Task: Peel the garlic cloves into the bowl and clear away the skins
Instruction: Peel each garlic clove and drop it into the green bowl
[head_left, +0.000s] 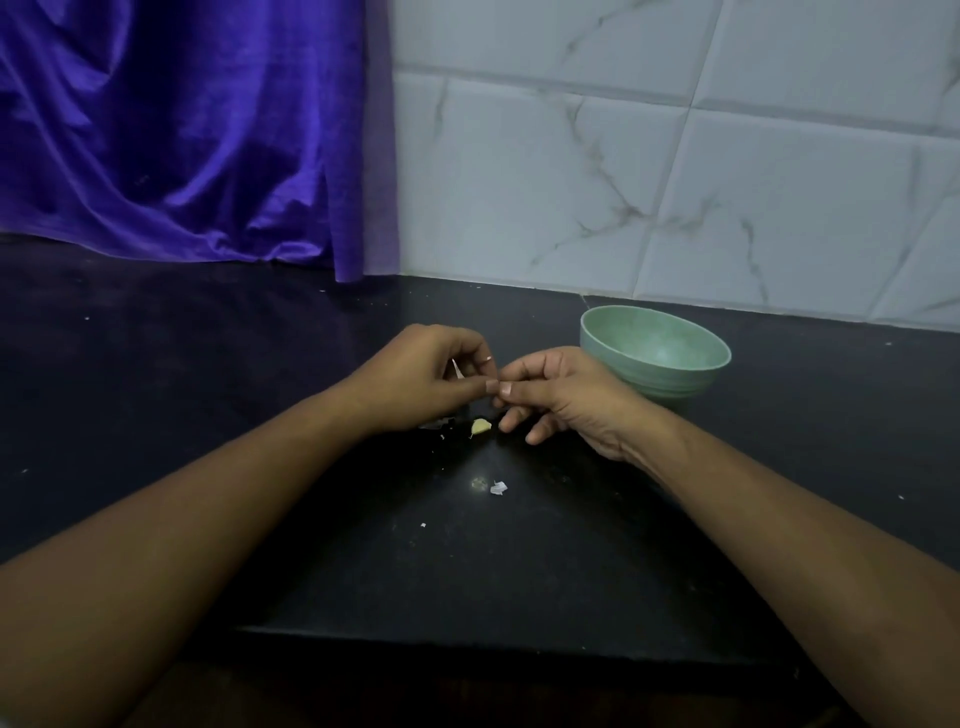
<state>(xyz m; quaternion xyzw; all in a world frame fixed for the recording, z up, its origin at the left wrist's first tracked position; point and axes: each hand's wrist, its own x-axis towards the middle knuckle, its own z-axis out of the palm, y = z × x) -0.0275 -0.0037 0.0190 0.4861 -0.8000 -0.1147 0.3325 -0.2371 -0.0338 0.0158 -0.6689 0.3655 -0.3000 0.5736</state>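
Observation:
My left hand (426, 376) and my right hand (558, 397) meet thumb to thumb above the black counter (467, 561). Their fingers curl round a small garlic clove that is almost wholly hidden; a pale strip of skin (457, 368) sticks out of the left hand. Beneath the hands a yellowish clove (480, 426) lies on the counter. A white scrap of skin (498, 487) lies nearer to me, with a tiny fleck (424, 525) to its left. The pale green bowl (655, 349) stands just right of my right hand; nothing shows inside it.
A purple curtain (182, 130) hangs at the back left down to the counter. White marble-look tiles (675, 156) form the wall behind the bowl. The counter's front edge (467, 636) runs below my forearms.

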